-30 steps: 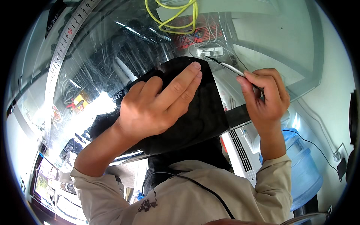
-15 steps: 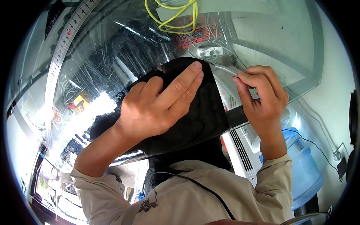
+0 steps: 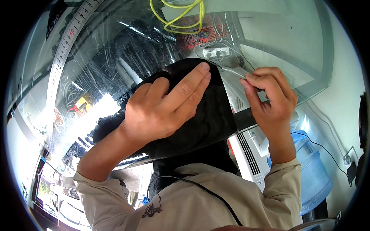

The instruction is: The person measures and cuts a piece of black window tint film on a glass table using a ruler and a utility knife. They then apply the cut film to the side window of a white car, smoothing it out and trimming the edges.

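Note:
A black sheet [image 3: 216, 115] with a rounded far edge lies on the glass tabletop, close to my body. My left hand [image 3: 154, 109] rests on it. The index and middle fingers are stretched out side by side, tips near the sheet's far edge, and the other fingers are bent. To the right, my right hand [image 3: 271, 94] pinches a slim silver pointed tool [image 3: 235, 72] between thumb and fingers. The tool's narrow dark end meets the sheet's far right edge, close to my left fingertips. Its exact kind cannot be made out.
A curved measuring tape [image 3: 63, 50] runs along the left of the glass. A yellow cable [image 3: 202, 17] is looped at the far side. Under the glass are a white power strip [image 3: 216, 52] and wires. A blue water bottle [image 3: 312, 173] stands to the right.

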Tool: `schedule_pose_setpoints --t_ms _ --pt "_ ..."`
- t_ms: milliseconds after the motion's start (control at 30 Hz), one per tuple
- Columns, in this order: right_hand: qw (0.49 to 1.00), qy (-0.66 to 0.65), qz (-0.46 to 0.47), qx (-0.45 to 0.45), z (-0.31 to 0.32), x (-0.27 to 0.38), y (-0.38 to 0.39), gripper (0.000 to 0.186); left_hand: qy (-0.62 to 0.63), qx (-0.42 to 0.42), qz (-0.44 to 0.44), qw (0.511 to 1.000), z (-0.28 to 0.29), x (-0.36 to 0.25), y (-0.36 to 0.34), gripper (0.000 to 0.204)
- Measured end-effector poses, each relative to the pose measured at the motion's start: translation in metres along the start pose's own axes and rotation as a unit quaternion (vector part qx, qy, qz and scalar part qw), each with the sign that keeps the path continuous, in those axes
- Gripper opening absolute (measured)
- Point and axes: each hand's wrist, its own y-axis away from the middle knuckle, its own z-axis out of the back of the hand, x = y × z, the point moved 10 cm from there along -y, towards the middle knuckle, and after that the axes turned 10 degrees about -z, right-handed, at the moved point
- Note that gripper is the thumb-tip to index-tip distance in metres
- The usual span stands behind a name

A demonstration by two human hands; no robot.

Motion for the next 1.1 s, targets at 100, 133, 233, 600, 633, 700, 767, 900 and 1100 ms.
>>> schedule_pose_setpoints --t_ms 100,133,233,600,633,700,767,900,1100 --pt "1.000 -0.009 0.000 0.008 -0.0024 -0.0023 0.0007 0.019 -0.003 -0.005 -0.001 1.000 -0.0002 0.0000 0.0005 0.043" --pt "1.000 -0.013 0.000 0.012 -0.0028 -0.0025 0.0002 0.019 -0.003 -0.007 -0.001 1.000 0.0001 0.0003 0.0004 0.043" --pt "0.999 -0.026 -0.018 0.027 -0.0038 -0.0041 -0.0004 0.018 -0.007 -0.012 0.002 1.000 -0.0005 0.0009 0.0008 0.042" --pt "0.999 -0.014 -0.032 0.028 -0.0071 -0.0075 0.0044 0.019 0.015 0.001 0.012 1.000 -0.0030 0.0031 -0.0005 0.042" --pt "0.999 -0.011 -0.034 0.028 -0.0074 -0.0072 0.0044 0.020 0.018 0.004 0.015 1.000 -0.0033 0.0034 -0.0008 0.042" --pt "0.999 -0.006 -0.033 0.027 -0.0063 -0.0069 0.0055 0.020 0.019 0.007 0.018 1.000 -0.0026 0.0024 -0.0014 0.042" --pt "0.999 -0.002 -0.030 0.025 -0.0056 -0.0080 0.0059 0.020 0.019 0.006 0.020 1.000 -0.0027 0.0021 -0.0016 0.043" --pt "0.999 -0.013 -0.037 0.021 -0.0055 -0.0097 0.0058 0.020 0.026 0.009 0.016 0.999 -0.0042 0.0031 -0.0018 0.044" --pt "0.999 0.001 -0.046 0.026 -0.0046 -0.0089 0.0074 0.019 0.030 0.013 0.018 0.999 -0.0046 0.0031 -0.0010 0.045"
